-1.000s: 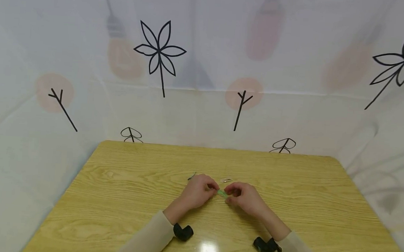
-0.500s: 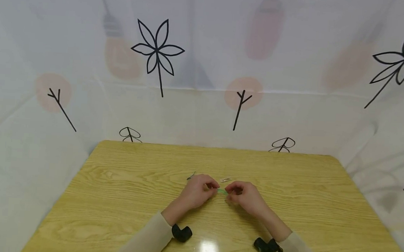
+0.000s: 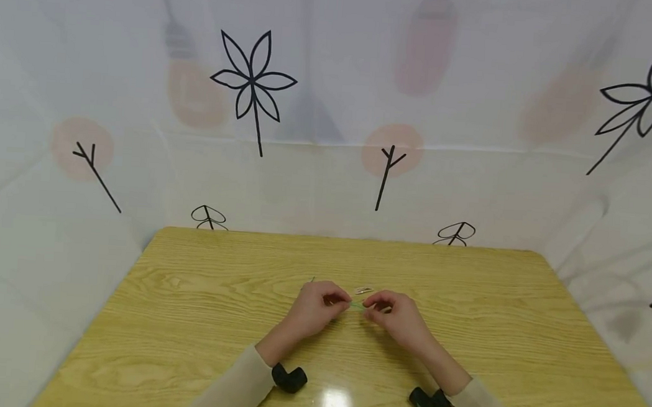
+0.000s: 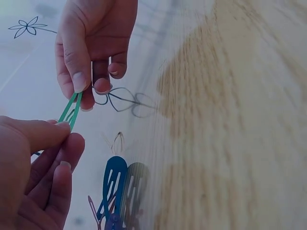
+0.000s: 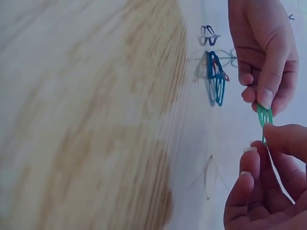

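Between the two hands is a green snap hair clip, one end pinched by each hand. My left hand grips one end between thumb and index finger; its other fingers curl loosely. My right hand pinches the opposite end with its thumb and index finger. The left wrist view shows the clip's narrow strips spread slightly apart, and both ends are covered by fingertips. In the head view the clip shows as a thin green line above the table.
Blue hair clips lie together on the wooden table, with a pinkish clip against them. A pale clip lies just beyond the hands. A patterned cloth hangs behind the table.
The green hair clip has tipped from showing its broad face to nearly edge-on. My left hand has shifted slightly left, and my right hand has risen a little in the head view.
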A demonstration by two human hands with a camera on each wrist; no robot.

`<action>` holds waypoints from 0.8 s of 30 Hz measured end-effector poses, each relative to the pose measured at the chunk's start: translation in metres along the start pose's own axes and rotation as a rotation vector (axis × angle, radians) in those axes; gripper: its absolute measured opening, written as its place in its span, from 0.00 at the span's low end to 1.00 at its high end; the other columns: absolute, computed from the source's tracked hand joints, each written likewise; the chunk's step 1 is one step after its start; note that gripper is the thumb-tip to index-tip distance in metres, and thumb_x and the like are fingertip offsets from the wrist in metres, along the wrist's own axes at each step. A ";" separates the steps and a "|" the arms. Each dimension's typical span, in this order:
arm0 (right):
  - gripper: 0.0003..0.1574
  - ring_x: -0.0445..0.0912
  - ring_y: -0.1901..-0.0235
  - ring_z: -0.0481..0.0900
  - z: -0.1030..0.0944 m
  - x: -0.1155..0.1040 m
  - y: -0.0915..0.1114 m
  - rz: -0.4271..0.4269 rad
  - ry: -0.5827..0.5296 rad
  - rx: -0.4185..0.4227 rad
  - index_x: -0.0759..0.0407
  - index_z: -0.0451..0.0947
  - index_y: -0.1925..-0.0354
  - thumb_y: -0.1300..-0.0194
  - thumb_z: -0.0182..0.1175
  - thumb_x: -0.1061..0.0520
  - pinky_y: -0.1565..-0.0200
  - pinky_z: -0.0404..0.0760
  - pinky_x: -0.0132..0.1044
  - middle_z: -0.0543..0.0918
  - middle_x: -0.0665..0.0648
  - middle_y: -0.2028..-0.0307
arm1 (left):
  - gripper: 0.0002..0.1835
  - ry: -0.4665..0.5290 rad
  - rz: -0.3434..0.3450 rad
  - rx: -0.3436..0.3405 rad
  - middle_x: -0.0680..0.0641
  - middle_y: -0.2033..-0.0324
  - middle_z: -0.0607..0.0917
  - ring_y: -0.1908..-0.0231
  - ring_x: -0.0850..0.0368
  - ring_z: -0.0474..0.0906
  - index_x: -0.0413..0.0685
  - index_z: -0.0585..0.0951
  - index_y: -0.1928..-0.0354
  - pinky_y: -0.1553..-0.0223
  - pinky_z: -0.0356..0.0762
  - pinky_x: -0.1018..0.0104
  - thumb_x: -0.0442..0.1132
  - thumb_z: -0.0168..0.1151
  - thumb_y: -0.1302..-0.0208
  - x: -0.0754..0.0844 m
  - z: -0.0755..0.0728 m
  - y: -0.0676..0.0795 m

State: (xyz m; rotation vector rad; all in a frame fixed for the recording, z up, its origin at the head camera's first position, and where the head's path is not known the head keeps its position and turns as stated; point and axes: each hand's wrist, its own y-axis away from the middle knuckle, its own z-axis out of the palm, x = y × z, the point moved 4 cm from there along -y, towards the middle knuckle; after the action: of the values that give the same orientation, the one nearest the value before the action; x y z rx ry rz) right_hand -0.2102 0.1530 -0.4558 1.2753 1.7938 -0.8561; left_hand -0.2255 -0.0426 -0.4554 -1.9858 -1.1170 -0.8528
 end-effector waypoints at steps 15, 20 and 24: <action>0.05 0.51 0.53 0.83 0.001 -0.010 0.003 -0.108 -0.023 0.102 0.61 0.88 0.62 0.39 0.69 0.66 0.61 0.82 0.35 0.86 0.54 0.53 | 0.04 0.122 0.015 0.006 0.57 0.66 0.85 0.67 0.63 0.81 0.51 0.89 0.60 0.67 0.80 0.67 0.38 0.68 0.34 0.001 -0.006 0.010; 0.11 0.47 0.59 0.83 0.003 -0.009 0.004 -0.103 -0.048 0.089 0.62 0.86 0.56 0.38 0.68 0.67 0.61 0.82 0.35 0.87 0.54 0.56 | 0.04 0.135 0.035 0.017 0.57 0.66 0.85 0.68 0.63 0.82 0.50 0.89 0.61 0.67 0.80 0.66 0.38 0.68 0.34 -0.001 -0.006 0.012; 0.16 0.47 0.59 0.83 0.005 -0.010 0.005 -0.110 -0.083 0.067 0.64 0.84 0.51 0.38 0.68 0.68 0.60 0.82 0.35 0.86 0.58 0.54 | 0.03 0.125 0.043 0.049 0.57 0.67 0.86 0.68 0.64 0.81 0.51 0.89 0.62 0.66 0.80 0.66 0.36 0.69 0.35 -0.001 -0.005 0.013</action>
State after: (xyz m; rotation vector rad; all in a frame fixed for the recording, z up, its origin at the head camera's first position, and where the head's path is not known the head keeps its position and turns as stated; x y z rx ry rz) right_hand -0.2018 0.1460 -0.4497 1.1745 1.7955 -1.0233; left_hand -0.2151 -0.0523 -0.4568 -1.8830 -1.0114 -0.9058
